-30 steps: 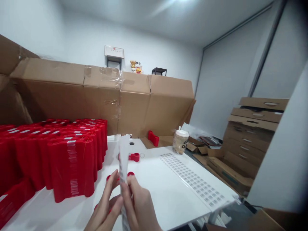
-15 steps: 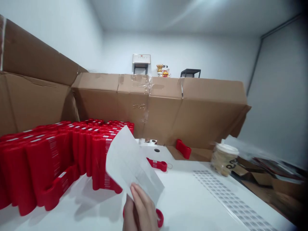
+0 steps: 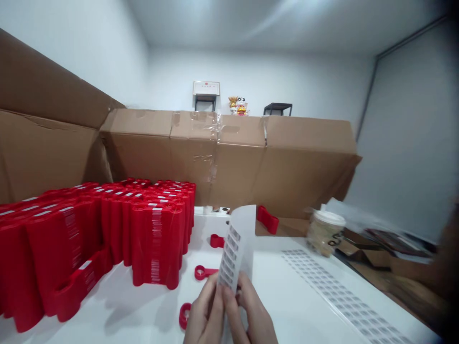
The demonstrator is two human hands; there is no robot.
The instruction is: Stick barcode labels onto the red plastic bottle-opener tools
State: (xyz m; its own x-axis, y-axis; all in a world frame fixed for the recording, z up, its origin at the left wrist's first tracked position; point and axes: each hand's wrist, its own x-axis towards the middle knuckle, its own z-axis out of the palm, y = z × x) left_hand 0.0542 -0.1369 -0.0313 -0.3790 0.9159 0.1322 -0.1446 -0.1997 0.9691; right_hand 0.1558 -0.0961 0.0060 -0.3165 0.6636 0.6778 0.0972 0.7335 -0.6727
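Upright before me stands a curled sheet of printed stickers (image 3: 231, 253), its printed side partly turned to the left and its white back to the right. My left hand (image 3: 206, 313) pinches its lower edge, and my right hand (image 3: 253, 315) grips the same edge from the right, thumbs close together. Just left of my hands lie a red ring-ended plastic piece (image 3: 185, 314) and another red ring-ended piece (image 3: 201, 272). A third red piece (image 3: 216, 240) is partly hidden behind the sheet. Whether a single sticker is between my fingertips cannot be made out.
Stacked red pieces with white labels (image 3: 156, 243) fill the left of the white table (image 3: 294, 306). Another sticker sheet (image 3: 337, 286) lies at right, near a lidded cup (image 3: 326, 231). One red piece (image 3: 267, 220) rests by the cardboard wall (image 3: 240, 167) at the back.
My second hand has come into view and joined the hold on the sheet. The sheet has turned more upright, moved right and now shows its printed side.
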